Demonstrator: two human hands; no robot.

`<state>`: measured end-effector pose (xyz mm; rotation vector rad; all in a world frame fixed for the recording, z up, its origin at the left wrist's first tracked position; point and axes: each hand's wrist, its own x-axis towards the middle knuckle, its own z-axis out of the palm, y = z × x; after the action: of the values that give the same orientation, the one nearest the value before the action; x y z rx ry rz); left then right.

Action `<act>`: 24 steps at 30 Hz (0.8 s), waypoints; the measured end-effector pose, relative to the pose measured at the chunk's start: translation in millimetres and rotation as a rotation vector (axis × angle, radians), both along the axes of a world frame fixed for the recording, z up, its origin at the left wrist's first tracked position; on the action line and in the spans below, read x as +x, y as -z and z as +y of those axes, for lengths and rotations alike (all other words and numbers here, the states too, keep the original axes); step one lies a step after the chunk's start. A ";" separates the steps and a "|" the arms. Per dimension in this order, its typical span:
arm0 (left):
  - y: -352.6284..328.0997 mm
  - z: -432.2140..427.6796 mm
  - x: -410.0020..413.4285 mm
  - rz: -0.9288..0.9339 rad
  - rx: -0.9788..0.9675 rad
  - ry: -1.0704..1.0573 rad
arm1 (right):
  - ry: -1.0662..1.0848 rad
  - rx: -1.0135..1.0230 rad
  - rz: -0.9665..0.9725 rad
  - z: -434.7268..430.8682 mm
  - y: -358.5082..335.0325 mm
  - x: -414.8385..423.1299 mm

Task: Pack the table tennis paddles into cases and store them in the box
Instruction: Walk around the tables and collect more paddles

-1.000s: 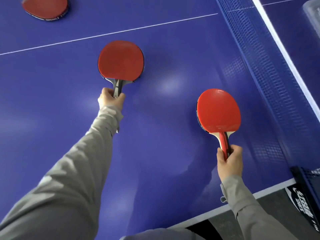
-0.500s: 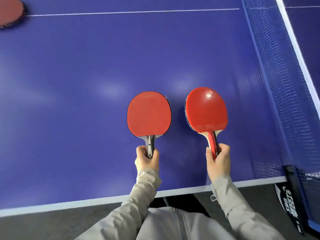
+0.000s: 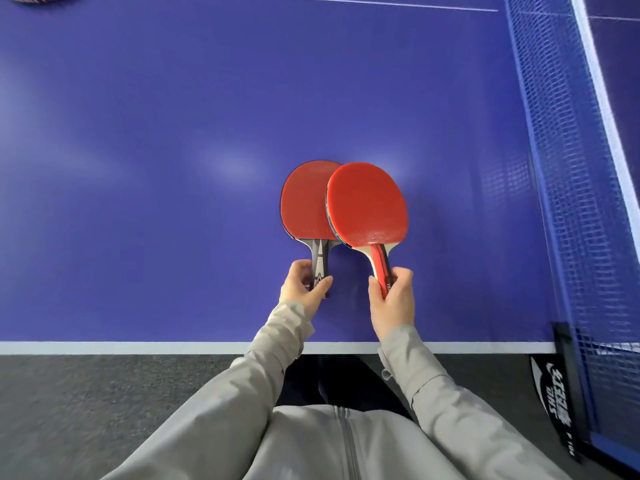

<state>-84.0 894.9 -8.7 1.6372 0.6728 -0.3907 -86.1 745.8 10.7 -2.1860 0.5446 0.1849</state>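
I have only one view: a wide-angle head camera looking forward and steeply down over the near edge of the blue counter (image 3: 138, 168), close above the left hand (image 3: 303, 287) and right hand (image 3: 393, 301). The net (image 3: 568, 168) bounds the right side, the floor (image 3: 86, 410) the bottom.

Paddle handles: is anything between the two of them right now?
Only bare blue table shows between the dark handle and the red handle in the head view; above it, the right paddle's blade overlaps the left's.

The black net clamp (image 3: 557, 400) carries a white logo with characters and letters, turned sideways and too blurred to read surely. The red paddle handle (image 3: 379, 265) shows small white letters beginning "YI", the rest hidden.
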 end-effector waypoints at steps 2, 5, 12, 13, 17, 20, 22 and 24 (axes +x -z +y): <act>-2.5 6.3 -1.8 -0.031 -0.098 0.068 | -0.015 0.008 -0.008 11.7 -2.3 5.9; -6.2 13.6 -1.0 -0.022 -0.129 0.180 | -0.028 0.041 -0.010 30.1 -5.2 14.5; -5.9 19.2 7.1 0.004 -0.148 0.260 | -0.008 0.120 0.021 61.0 -9.1 21.7; -4.9 20.6 7.8 0.005 -0.146 0.274 | -0.009 0.120 0.032 63.9 -9.4 21.3; -1.8 26.9 9.0 0.005 -0.167 0.320 | -0.030 0.066 0.022 70.7 -8.0 19.8; -0.4 30.6 11.3 0.012 -0.191 0.349 | -0.071 0.022 0.032 74.9 -6.6 18.8; 0.4 32.5 12.7 0.021 -0.208 0.358 | -0.096 -0.011 0.033 75.5 -5.4 17.3; 0.0 33.7 13.1 0.025 -0.225 0.370 | -0.106 -0.033 0.031 74.2 -4.8 16.6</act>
<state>-70.9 928.5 -8.7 1.5396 0.3268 -0.7291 -69.5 820.0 15.5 -2.2495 0.4515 0.2685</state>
